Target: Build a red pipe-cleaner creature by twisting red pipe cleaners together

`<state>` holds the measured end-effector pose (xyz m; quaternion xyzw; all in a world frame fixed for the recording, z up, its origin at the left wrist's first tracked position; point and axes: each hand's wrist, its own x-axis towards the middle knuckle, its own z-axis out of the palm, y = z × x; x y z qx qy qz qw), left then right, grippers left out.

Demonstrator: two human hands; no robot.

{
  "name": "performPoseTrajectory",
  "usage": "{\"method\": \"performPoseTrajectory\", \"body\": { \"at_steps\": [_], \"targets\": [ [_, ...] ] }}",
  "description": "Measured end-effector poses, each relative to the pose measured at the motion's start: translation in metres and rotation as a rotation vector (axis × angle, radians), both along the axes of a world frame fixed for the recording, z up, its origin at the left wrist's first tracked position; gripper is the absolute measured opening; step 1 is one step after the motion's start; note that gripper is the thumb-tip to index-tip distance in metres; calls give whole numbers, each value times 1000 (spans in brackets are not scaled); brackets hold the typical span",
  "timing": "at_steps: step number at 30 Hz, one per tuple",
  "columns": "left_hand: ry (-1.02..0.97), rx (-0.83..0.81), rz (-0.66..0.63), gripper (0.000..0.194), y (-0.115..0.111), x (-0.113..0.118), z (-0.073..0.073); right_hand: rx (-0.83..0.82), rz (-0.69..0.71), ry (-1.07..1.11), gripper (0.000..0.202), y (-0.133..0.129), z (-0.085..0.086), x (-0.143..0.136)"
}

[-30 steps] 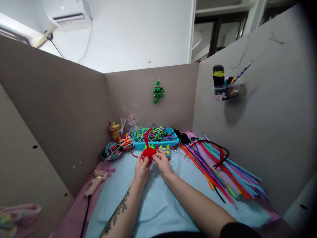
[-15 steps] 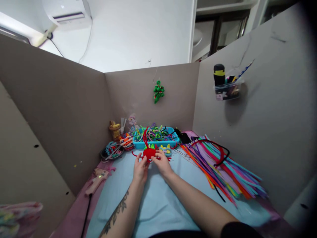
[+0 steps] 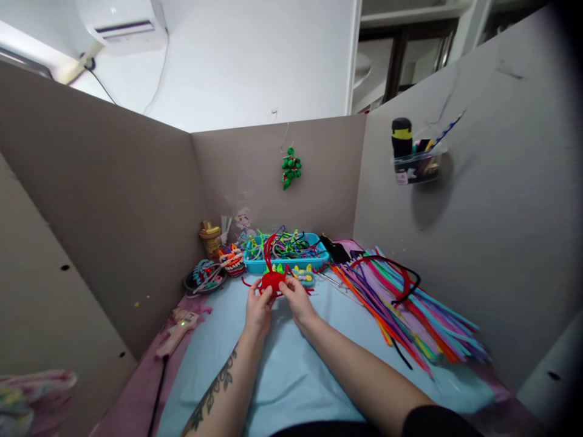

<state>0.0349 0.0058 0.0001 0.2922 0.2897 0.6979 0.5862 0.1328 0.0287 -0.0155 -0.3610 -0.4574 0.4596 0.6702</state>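
Observation:
Between both hands is a red pipe-cleaner piece [image 3: 273, 281], a rounded body with long red stems rising from its top and shorter ends sticking out at the sides. My left hand [image 3: 258, 306] grips its left side, thumb in front and fingers partly hidden behind. On its right side my right hand [image 3: 295, 298] pinches it with thumb and fingers. Just behind the red piece lie small yellow-and-blue pipe-cleaner shapes [image 3: 303, 275], with a bit of bright green beside them.
A blue tray [image 3: 259, 266] of tangled pipe-cleaner pieces stands at the back. Loose pipe cleaners [image 3: 405, 309] lie at right. At left are a dark bowl [image 3: 189, 285] and a pink glue gun [image 3: 175, 335] with a cord. Grey panels [image 3: 273, 176] enclose the table.
My right hand has shifted slightly left and closer in on the red piece. The left hand stays at its side.

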Motion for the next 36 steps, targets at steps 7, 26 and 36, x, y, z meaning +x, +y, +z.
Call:
{"method": "performPoseTrajectory", "body": {
  "at_steps": [7,26,36],
  "targets": [
    [43,-9,-72,54,-3,1,3,-162,183,331,29,4,13,11],
    [-63,-10,11,66,7,-5,-6,85,-57,21,16,-5,10,8],
    [-69,-17,-14,59,6,-3,-5,-148,20,196,20,-1,10,9]
  ]
}}
